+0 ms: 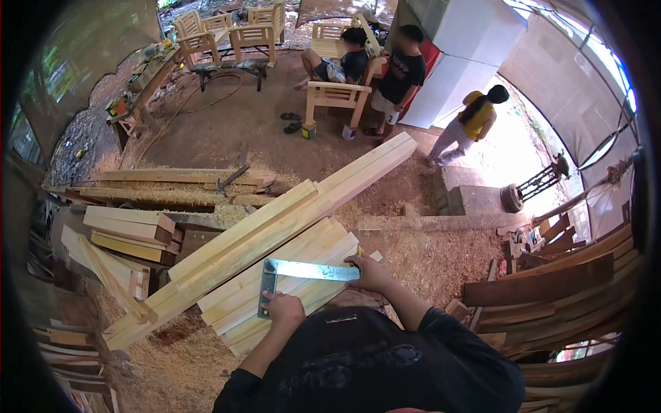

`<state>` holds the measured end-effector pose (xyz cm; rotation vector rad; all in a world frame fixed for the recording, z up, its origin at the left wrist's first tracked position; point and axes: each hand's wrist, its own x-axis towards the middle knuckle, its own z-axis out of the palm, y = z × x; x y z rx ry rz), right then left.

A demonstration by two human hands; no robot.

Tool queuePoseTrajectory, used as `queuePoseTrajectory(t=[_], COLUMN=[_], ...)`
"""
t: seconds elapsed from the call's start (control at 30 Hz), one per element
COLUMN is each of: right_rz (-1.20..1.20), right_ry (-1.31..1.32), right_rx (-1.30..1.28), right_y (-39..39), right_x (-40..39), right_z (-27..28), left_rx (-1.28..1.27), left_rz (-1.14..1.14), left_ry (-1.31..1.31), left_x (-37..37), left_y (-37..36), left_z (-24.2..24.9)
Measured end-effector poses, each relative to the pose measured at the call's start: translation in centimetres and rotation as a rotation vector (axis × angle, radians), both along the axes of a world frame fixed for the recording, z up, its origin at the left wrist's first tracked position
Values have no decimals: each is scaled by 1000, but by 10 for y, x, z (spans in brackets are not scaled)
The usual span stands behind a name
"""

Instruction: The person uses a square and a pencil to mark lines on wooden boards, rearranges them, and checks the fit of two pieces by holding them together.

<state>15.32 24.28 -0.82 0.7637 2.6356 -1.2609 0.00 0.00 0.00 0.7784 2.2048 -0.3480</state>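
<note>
A try square (310,270) with a shiny metal blade lies above the pale wooden boards (241,311). My left hand (284,308) is closed around its darker stock, which points towards me. At the far end of the blade, my right hand (372,272) is closed, its fingers against the metal. A small yellow stick, perhaps a pencil (359,252), pokes up by the right fingertips; how it is held is hard to make out. Just beyond the boards, long planed beams (275,230) run diagonally from lower left to upper right.
Stacked timber (131,226) and a hammer (232,177) sit at left. Dark planks (544,282) are piled at right. Farther off are wooden chairs (256,34), a seated person (344,58), a standing person (403,72) and someone in yellow (476,117). Shavings cover the ground.
</note>
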Motion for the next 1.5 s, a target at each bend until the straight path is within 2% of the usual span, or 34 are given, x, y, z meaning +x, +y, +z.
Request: queuePoseTrajectory(t=[0.27, 1.07, 1.5], right_rz=[-23, -32, -11], right_ry=[83, 93, 91], right_rx=[18, 24, 31], right_y=[-2, -2, -2], right_x=[2, 4, 4], right_z=[-14, -20, -17], left_rx=[44, 2, 32], left_rz=[-22, -26, -34], left_ry=[32, -18, 13], left_x=[-5, -4, -2], left_y=[-7, 0, -6], left_z=[-21, 11, -4])
